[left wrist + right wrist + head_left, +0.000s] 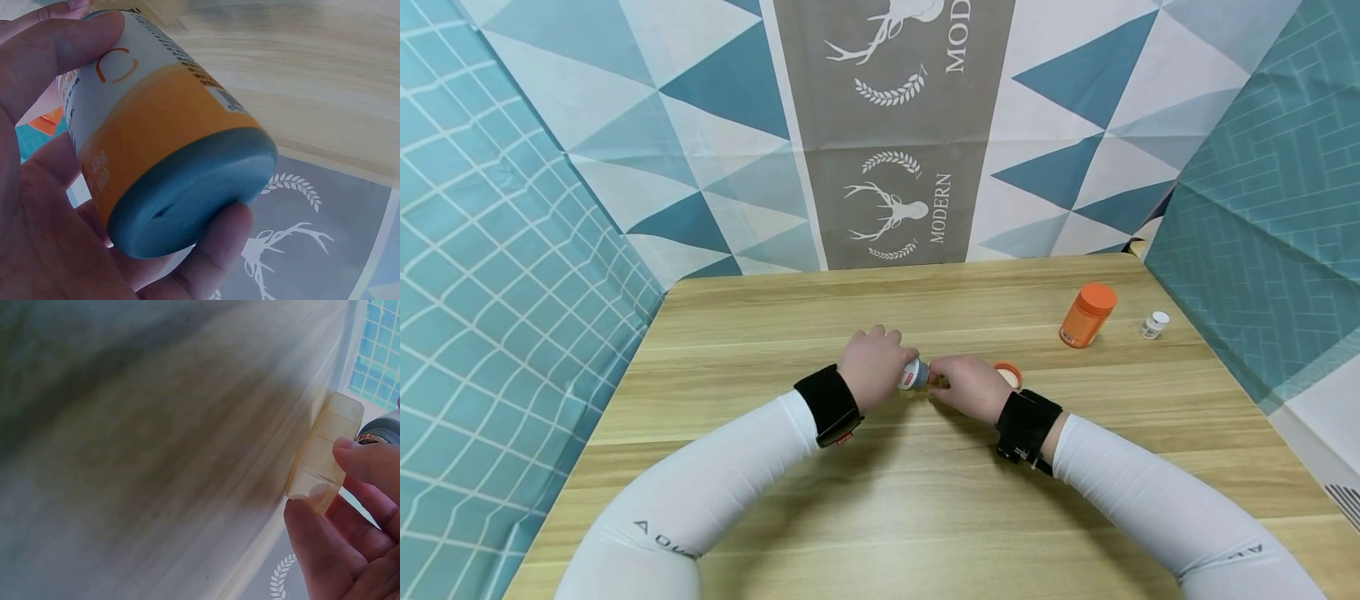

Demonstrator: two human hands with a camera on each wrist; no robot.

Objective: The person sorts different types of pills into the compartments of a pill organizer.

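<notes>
My left hand [874, 367] grips a pill bottle [169, 131] with a blue-grey base and a white and orange label. The bottle is tilted, its base toward the left wrist camera and its neck toward the right hand. My right hand [972, 388] pinches a translucent, yellowish pill box [328, 447] with compartments, which lies at the tabletop just below the bottle's mouth. Thumb and fingers are on the near end of the box. Whether any pills are leaving the bottle cannot be seen. Beside the right wrist, an orange-rimmed cap [1008, 373] lies with its pale inside up.
An orange jar [1082, 321] with an orange lid stands at the back right of the wooden table [880, 517]. To its right is a small white bottle [1154, 325]. A patterned wall covering [895, 125] rises behind the table's far edge, and blue tiled sheets flank both sides.
</notes>
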